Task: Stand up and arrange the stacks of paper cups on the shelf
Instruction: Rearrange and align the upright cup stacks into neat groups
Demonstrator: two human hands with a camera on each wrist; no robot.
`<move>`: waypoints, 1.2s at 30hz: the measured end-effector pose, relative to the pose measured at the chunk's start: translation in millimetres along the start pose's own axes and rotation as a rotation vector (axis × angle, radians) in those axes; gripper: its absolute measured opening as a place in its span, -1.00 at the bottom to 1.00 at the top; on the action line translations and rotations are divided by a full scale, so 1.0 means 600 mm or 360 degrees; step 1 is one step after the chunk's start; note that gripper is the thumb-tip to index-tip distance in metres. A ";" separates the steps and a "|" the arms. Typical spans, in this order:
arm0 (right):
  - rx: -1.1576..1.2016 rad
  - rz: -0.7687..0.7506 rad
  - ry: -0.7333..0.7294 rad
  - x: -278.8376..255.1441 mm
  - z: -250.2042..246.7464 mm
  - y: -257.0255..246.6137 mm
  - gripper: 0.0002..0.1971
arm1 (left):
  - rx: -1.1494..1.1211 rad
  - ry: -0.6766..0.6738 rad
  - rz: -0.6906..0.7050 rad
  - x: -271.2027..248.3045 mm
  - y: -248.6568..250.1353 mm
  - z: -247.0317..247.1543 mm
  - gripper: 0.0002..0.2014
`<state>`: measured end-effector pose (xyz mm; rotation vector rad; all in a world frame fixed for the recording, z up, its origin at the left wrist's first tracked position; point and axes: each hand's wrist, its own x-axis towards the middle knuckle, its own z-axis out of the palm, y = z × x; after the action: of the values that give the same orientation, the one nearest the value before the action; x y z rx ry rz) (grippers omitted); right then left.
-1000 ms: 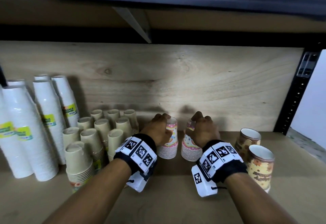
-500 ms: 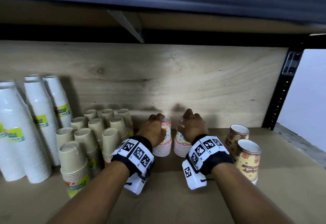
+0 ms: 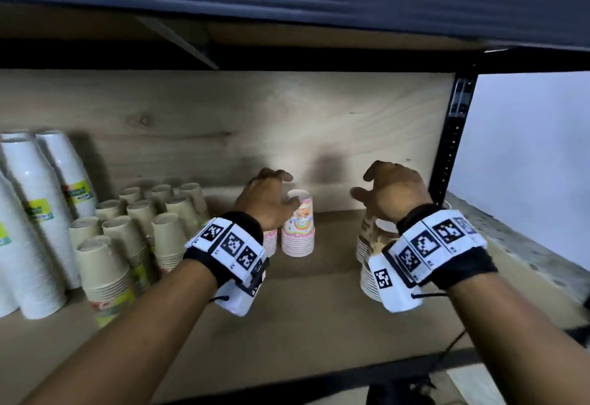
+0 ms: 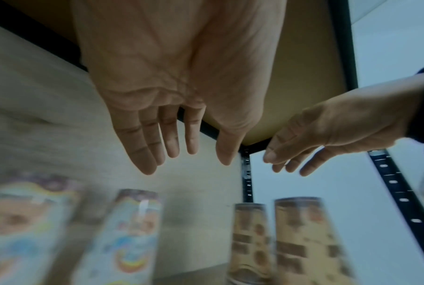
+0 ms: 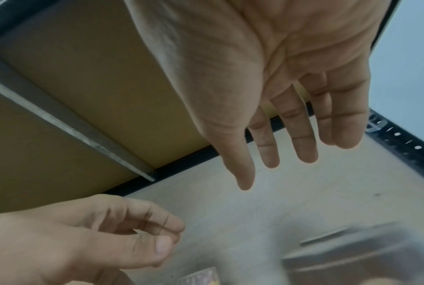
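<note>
- Paper-cup stacks: the brown patterned pair (image 3: 372, 241) stands upright at the shelf's (image 3: 319, 315) right end, under the right hand (image 3: 396, 194).
- Both hands hover with fingers spread, holding nothing; left hand (image 3: 271, 203) beside the pastel stacks (image 3: 298, 229).
- Best to grip each brown stack low, sliding it without tipping.

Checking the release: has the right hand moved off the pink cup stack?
Yes. The right hand moved right, off the pink cup stack, toward the black upright.

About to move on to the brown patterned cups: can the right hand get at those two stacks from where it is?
Probably yes. The right hand hovers open directly over the brown patterned stacks, holding nothing, with nothing between them.
</note>
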<state>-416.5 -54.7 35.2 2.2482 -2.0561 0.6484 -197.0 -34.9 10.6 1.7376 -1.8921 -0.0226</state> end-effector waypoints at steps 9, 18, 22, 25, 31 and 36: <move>0.0095 -0.0044 -0.0133 -0.027 -0.037 0.136 -0.62 | -0.0130 -0.0334 0.0097 -0.023 0.141 0.084 -0.45; 0.0491 -0.0377 -0.0385 0.014 0.028 0.224 -0.50 | -0.0346 -0.0400 0.0238 -0.052 0.214 0.131 -0.56; 0.0623 -0.0440 -0.0386 0.024 0.056 0.215 -0.53 | -0.0400 -0.0334 0.0207 -0.053 0.210 0.134 -0.50; 0.0814 -0.0407 -0.0340 0.035 0.082 0.213 -0.57 | -0.0339 -0.0328 0.0171 -0.055 0.187 0.117 -0.42; 0.0963 -0.0421 -0.0336 0.035 0.086 0.170 -0.63 | -0.0268 -0.0302 -0.0075 -0.076 0.076 0.037 -0.41; 0.1080 -0.0558 -0.0465 0.023 0.096 0.084 -0.63 | -0.0280 -0.0179 -0.0233 -0.094 -0.006 -0.018 -0.41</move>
<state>-447.8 -91.2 -25.8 3.1351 -1.6128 1.1786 -189.2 20.2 -3.7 1.7813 -1.7772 -0.3385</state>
